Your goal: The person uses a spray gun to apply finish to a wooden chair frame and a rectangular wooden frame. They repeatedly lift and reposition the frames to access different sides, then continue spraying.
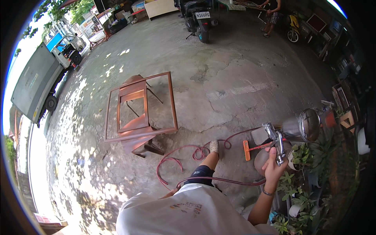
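Observation:
My right hand (273,168), with a band at its wrist, is closed around the handle of a metal spray gun (279,147) at the right. Beside the gun's head, a large shiny metal cup (299,126) reaches to the right and looks joined to it. A dark red air hose (227,179) runs from below my right hand across my body. My left hand (171,193) is low at my waist, closed on the hose; my shirt hides part of it. Ahead to the left, a large reddish-brown wooden frame (172,100) and a smaller one (133,93) rest across brown chairs (150,148).
Hose loops (199,152) lie on the concrete by my foot. An orange T-shaped tool (246,150) is near the spray gun. Potted plants (301,154) line the right. A truck (37,84) stands far left, a motorcycle (200,21) and another person (271,17) at the back.

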Available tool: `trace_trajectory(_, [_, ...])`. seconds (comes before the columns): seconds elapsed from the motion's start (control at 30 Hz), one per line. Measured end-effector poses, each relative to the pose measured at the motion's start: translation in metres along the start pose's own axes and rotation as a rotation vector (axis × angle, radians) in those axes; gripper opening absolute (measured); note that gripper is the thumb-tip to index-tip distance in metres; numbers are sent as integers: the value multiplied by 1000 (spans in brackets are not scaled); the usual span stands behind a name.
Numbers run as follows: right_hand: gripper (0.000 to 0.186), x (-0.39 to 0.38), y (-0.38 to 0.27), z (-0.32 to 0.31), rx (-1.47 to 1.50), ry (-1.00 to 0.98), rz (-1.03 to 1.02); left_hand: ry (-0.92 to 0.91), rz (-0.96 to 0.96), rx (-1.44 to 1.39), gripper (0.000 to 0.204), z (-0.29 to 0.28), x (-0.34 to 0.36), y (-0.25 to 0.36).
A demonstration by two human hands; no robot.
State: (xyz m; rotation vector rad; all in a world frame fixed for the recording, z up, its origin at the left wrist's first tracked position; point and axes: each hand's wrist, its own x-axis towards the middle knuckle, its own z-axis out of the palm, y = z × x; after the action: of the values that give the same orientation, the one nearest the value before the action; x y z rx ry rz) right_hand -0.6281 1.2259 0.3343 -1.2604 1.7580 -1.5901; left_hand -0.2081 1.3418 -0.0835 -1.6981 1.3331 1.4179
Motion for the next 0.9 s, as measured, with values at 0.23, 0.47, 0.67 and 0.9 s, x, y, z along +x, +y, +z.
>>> trace_trajectory(0.23, [33, 182, 44, 86, 39, -131, -25, 4, -52, -180, 54, -113, 70, 77])
trace_trajectory(0.47, [34, 382, 47, 208, 79, -326, -4, 5, -86, -403, 55, -229, 102, 138])
trace_trajectory(0.67, [35, 500, 33, 330, 105, -510, -113, 75, -139, -650, 56, -275, 114, 181])
trace_trajectory(0.9, [42, 646, 33, 493, 160, -735, -225, 68, -210, -914, 57, -335, 179, 268])
